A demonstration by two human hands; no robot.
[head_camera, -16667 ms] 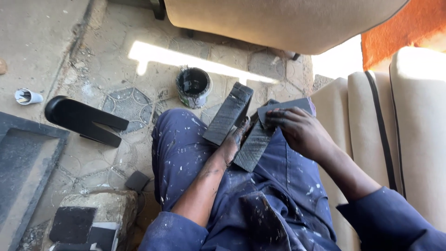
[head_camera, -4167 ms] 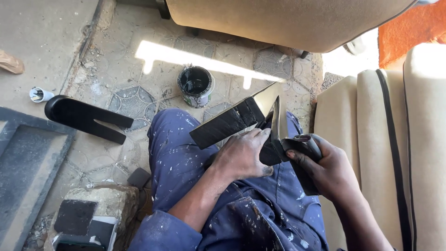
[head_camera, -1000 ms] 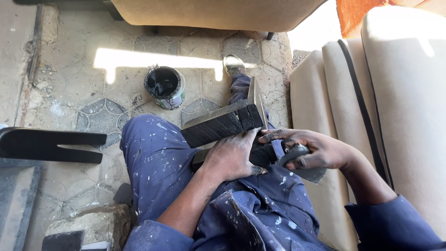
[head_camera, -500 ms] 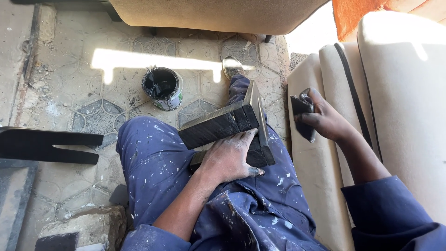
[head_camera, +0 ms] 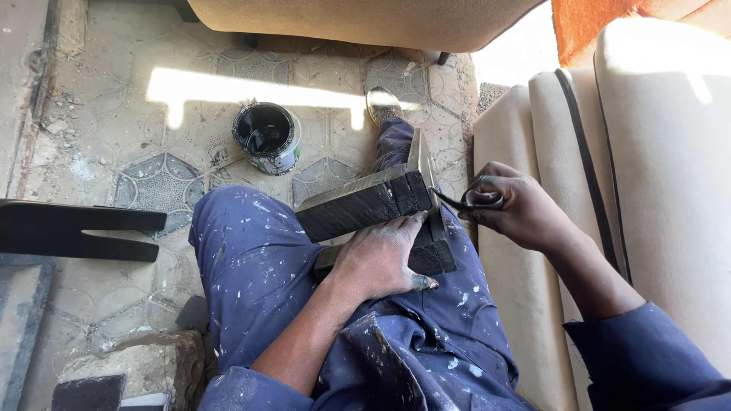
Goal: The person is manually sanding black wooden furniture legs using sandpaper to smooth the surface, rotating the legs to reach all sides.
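one paint tin (head_camera: pixel 266 138), two black forked pieces (head_camera: pixel 378 204) (head_camera: pixel 76 230)

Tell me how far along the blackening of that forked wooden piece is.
Done: the forked wooden piece on the lap looks black on its visible faces, like the forked piece on the floor. In hand: left hand steadies it; right hand presses a dark sheet against its end. Left: hidden faces can't be judged.
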